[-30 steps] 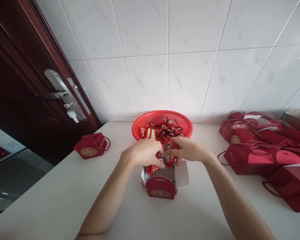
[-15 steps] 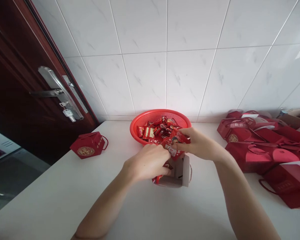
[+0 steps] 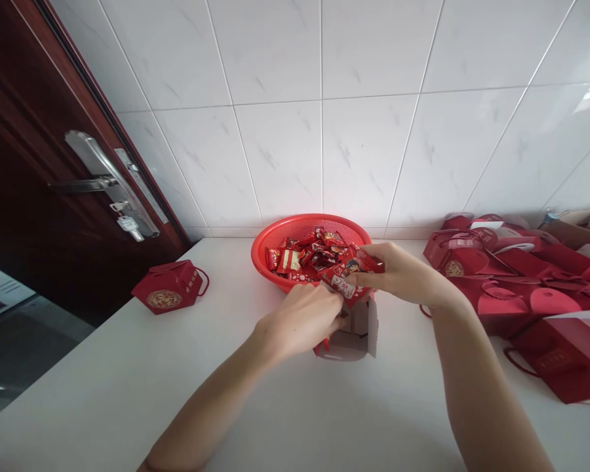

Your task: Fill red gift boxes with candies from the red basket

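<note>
In the head view, my right hand (image 3: 407,275) grips a red printed candy packet (image 3: 348,280) between thumb and fingers, above the open box's far side. My left hand (image 3: 297,322) reaches over the left part of that small open gift box (image 3: 347,351), with its fingers curled and dipping inside. What those fingers hold, if anything, is hidden. Pale inner walls of the box show, and red wrapping peeks out under my left hand. Just behind stands a red plastic basket (image 3: 259,252) with many wrapped candies (image 3: 319,252) in it.
A closed red gift box (image 3: 170,288) with a cord handle stands at the left of the white table (image 3: 275,419). Many red boxes (image 3: 516,275) crowd the right side. Behind is a tiled wall (image 3: 364,151); a dark door (image 3: 44,131) with keys is at left.
The view has shifted slightly. The open box and my left hand sit a little further right. My right hand still holds the candy packet, now a bit further right and tilted.
</note>
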Demonstrator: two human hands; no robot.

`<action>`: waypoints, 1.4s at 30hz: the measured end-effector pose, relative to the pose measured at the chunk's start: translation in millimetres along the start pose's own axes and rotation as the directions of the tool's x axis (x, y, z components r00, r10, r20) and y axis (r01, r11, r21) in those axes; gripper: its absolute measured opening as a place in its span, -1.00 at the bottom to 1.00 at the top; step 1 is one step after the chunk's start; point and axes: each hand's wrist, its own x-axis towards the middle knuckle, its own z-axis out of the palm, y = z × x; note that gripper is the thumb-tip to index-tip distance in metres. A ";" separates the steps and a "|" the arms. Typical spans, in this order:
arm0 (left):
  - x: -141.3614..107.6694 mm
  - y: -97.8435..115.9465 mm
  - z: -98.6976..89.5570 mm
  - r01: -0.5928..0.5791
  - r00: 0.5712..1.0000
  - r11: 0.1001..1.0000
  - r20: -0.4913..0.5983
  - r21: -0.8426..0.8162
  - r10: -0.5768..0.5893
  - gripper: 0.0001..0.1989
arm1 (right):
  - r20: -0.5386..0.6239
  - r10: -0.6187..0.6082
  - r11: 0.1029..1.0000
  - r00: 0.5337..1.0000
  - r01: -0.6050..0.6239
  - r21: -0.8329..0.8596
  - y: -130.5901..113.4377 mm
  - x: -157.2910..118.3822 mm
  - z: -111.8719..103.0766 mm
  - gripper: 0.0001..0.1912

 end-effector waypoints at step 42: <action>-5.0 -15.7 -7.0 -0.056 0.980 0.987 0.182 -0.152 0.084 -0.79 | 0.240 0.060 0.916 0.969 -0.149 0.372 20.8 21.4 14.5 -0.64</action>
